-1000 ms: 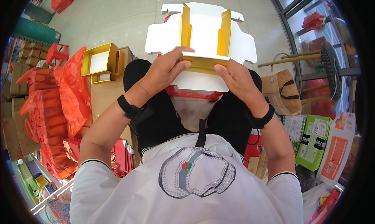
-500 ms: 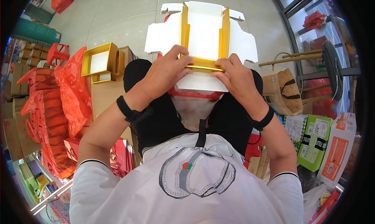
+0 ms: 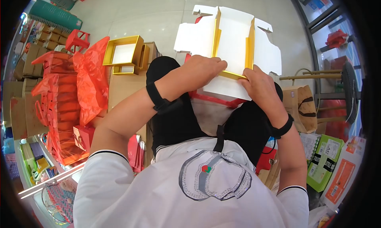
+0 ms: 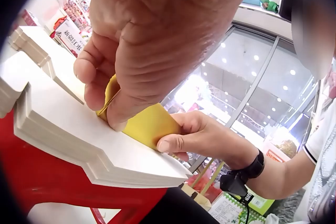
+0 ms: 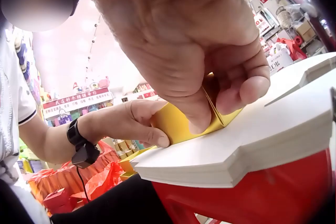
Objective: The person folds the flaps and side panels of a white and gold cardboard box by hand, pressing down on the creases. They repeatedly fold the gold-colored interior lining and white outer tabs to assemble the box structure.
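A gold-and-white card tray (image 3: 234, 41) lies on a stack of white die-cut sheets (image 3: 194, 37), its two long gold sides raised. My left hand (image 3: 200, 71) pinches the near left corner between thumb and fingers; in the left wrist view the left hand (image 4: 152, 40) has its thumb on the outside of the gold wall (image 4: 152, 125). At the near right corner my right hand (image 3: 260, 85) pinches the gold edge, and in the right wrist view the right hand (image 5: 184, 40) grips the folded corner (image 5: 215, 113).
The sheets rest on a red stool (image 4: 68, 171). Finished-looking gold boxes (image 3: 124, 53) sit on a carton at the left, beside red plastic bags (image 3: 93, 81). A paper bag (image 3: 303, 109) and a green box (image 3: 325, 162) stand at the right.
The near gold wall, tilted before, now stands between the hands. The left hand has moved over the near left corner, and the head view has shifted so that everything appears further right.
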Demonstrator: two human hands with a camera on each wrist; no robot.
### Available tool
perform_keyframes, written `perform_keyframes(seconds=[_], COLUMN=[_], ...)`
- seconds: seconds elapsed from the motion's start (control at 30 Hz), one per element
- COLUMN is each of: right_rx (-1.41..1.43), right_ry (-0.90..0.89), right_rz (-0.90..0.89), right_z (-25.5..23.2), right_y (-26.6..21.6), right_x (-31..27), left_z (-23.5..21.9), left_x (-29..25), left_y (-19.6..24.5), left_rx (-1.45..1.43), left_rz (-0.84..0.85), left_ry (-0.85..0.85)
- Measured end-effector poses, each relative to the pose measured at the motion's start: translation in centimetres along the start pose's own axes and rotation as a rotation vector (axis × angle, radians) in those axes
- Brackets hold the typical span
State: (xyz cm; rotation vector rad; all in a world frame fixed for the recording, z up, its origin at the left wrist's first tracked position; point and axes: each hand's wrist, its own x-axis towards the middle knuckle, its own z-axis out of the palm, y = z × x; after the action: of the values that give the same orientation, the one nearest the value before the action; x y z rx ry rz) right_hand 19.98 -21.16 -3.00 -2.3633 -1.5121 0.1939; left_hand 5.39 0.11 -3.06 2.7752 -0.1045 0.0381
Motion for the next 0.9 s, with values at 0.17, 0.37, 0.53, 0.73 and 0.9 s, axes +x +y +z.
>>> perform_keyframes(seconds=[0.17,0.37,0.53,0.73,0.9], right_rx=[0.075,0.455,0.634,0.425,0.438], right_ry=[0.005,-0.217,-0.31,0.188,0.147], right_rz=[0.031,-0.029,-0.126,-0.079,-0.042], right_z=[0.8,1.1,-1.7,-5.5,-5.6], right_y=[-0.6,-5.7,-7.2,-1.4,2.6], right_x=[-1.1,-2.4,-3.3,-2.3,-1.1], left_z=[-3.2,-3.2,-1.6,-3.4,-3.5], left_x=[-0.6,1.6,1.6,-1.5,-2.7], left_y=[1.5,3.1,2.1,-1.5,-1.5], left_rx=[-0.052,0.051,0.015,0.281,0.079], left_rz=[-0.051,-0.001,0.035,0.047,-0.134], left_ry=[0.04,0.126,-0.025,0.18,0.263])
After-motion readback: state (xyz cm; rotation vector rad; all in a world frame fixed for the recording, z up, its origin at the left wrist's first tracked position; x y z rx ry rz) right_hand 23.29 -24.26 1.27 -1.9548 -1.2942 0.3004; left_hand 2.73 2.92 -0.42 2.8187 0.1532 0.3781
